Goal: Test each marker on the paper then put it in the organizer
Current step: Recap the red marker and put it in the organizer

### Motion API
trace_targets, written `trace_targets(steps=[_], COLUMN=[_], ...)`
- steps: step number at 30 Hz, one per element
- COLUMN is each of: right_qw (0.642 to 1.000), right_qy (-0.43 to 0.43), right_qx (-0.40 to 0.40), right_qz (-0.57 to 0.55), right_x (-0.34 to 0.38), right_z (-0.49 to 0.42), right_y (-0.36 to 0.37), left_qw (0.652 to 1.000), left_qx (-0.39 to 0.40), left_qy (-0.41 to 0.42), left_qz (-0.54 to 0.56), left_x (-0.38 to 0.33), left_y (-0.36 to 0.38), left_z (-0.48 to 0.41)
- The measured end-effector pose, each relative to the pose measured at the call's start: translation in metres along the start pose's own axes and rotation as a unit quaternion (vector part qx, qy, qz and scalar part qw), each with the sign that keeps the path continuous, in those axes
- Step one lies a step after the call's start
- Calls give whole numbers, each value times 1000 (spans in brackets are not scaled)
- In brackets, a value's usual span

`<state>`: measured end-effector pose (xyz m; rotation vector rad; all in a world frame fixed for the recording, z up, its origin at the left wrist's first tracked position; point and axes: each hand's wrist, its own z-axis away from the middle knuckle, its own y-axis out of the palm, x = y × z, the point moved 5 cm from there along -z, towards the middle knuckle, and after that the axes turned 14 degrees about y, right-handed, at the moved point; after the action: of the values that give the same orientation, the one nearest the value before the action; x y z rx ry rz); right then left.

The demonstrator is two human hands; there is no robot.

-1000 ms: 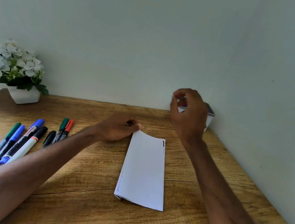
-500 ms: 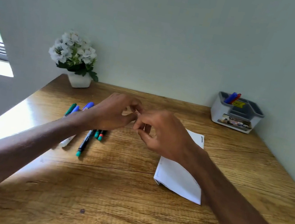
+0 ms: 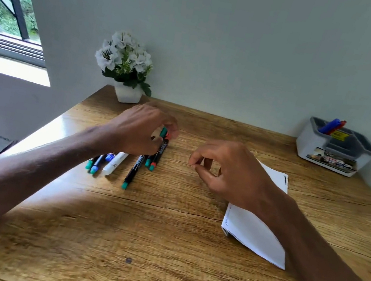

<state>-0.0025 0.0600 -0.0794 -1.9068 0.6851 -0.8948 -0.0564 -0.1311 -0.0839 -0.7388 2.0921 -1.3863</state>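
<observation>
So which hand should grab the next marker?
Left. The left hand is already over the markers, fingers at their caps. The right hand hangs empty, nearer the paper.

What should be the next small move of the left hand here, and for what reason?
Probably close the left hand on the red-capped marker and lift it out of the row. Its fingertips already sit at that marker's cap end, the right hand holds nothing, and the paper waits nearby.

Markers (image 3: 123, 164) left, paper (image 3: 255, 229) right, organizer (image 3: 312, 147) behind paper.
</observation>
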Motion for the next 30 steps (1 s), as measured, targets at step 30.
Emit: trace_targets(steps=[30], right_qw=[991], right_qy=[126], right_qx=[6], right_qz=[49], right_x=[-30], right_z=[-3], right_y=[-22], left_qw=[987], left_qx=[-99], left_qy=[121], left_qz=[-41], left_x=[-41], left_y=[13], left_z=[-3])
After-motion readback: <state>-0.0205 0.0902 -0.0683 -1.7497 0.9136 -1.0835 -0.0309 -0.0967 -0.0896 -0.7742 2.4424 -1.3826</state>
